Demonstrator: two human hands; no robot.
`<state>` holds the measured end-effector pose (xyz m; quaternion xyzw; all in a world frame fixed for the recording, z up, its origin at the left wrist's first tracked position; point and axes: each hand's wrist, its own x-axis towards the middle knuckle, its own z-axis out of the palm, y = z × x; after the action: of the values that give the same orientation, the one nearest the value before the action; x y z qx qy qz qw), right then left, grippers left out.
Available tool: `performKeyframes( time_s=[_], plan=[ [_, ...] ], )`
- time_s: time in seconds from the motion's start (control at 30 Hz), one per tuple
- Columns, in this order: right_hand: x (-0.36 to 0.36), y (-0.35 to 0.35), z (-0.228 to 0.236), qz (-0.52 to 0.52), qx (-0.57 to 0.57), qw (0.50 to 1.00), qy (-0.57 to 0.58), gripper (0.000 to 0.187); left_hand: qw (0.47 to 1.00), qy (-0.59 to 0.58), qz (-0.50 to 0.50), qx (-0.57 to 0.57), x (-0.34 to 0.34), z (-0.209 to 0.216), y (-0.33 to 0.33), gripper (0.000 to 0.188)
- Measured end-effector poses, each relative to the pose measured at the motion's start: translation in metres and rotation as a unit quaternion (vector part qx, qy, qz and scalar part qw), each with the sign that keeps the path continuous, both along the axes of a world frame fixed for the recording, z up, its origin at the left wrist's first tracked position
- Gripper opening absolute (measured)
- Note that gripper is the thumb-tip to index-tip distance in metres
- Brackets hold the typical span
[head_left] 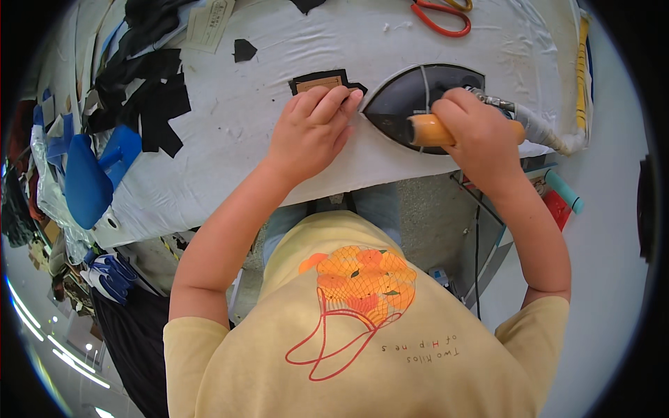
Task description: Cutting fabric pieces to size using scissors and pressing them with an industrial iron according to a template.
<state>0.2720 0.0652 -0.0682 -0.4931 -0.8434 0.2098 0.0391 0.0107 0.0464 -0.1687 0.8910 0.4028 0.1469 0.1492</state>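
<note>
My right hand (481, 136) is wrapped round the wooden handle (432, 130) of a steam iron. The iron's dark soleplate (394, 104) rests flat on the white-covered table, its tip pointing left. Just left of that tip, my left hand (306, 136) has its fingers curled together at the near edge of a small black fabric piece (338, 74). A brown card template (317, 83) lies on this piece, and its lower part is hidden under my fingers. One fabric corner sticks out beside my index finger, close to the iron.
Red-handled scissors (446, 31) lie at the far right. Black fabric scraps (164, 111) and a paper tag (208, 24) are heaped at the left, near a blue plastic object (89, 182). A wrapped hose (547, 132) runs from the iron to the table's right edge.
</note>
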Motion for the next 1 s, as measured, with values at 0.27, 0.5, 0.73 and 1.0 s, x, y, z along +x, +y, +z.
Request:
performKeyframes(
  time_s=[0.27,0.5,0.73,1.0],
  plan=[
    [-0.026,-0.002,-0.001,-0.032,0.035,0.998,-0.036,0.022,0.997,-0.043,0.006,-0.065,-0.001,0.005,0.005,0.056],
    [-0.053,0.003,-0.010,-0.049,0.060,0.997,-0.019,0.015,0.960,-0.232,0.118,-0.103,-0.015,0.016,0.003,0.045],
    [-0.047,0.005,-0.014,-0.029,0.013,0.998,-0.048,0.013,0.968,-0.207,0.132,-0.056,-0.018,0.024,-0.002,0.033],
    [-0.002,0.011,-0.014,-0.077,0.069,0.993,-0.064,0.015,0.992,-0.109,0.034,-0.060,-0.006,0.011,-0.005,0.045]
  ],
)
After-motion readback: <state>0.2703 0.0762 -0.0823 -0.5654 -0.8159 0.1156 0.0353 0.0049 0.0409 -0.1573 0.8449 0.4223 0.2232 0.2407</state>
